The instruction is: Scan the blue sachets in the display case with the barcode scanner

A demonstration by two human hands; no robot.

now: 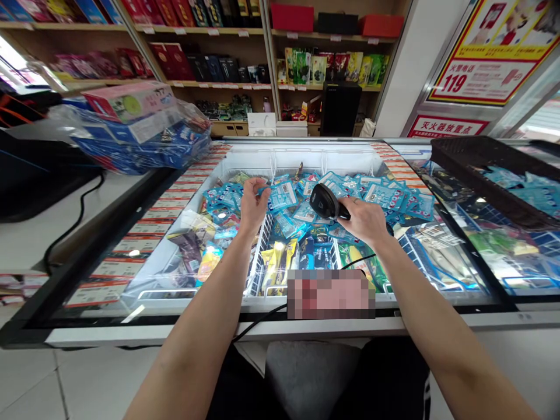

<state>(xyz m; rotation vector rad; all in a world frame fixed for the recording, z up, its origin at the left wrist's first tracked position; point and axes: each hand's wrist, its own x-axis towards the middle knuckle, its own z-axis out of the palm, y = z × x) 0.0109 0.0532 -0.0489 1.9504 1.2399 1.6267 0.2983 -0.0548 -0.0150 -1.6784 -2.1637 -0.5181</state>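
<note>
My right hand is wrapped round the handle of a black barcode scanner, whose head points left. Left of it, my left hand pinches the left edge of a small blue packet with a printed barcode facing up. More of the same packets lie loosely on the glass top, in a pile behind and right of the scanner and another pile by my left hand. The scanner's black cable runs along the near edge.
Under the glass lid, the freezer holds wire baskets of colourful packs. A blurred-out flat object lies at the near edge. Plastic-wrapped boxes stand at left, and a dark tray with blue packets at right. Stocked shelves rise behind.
</note>
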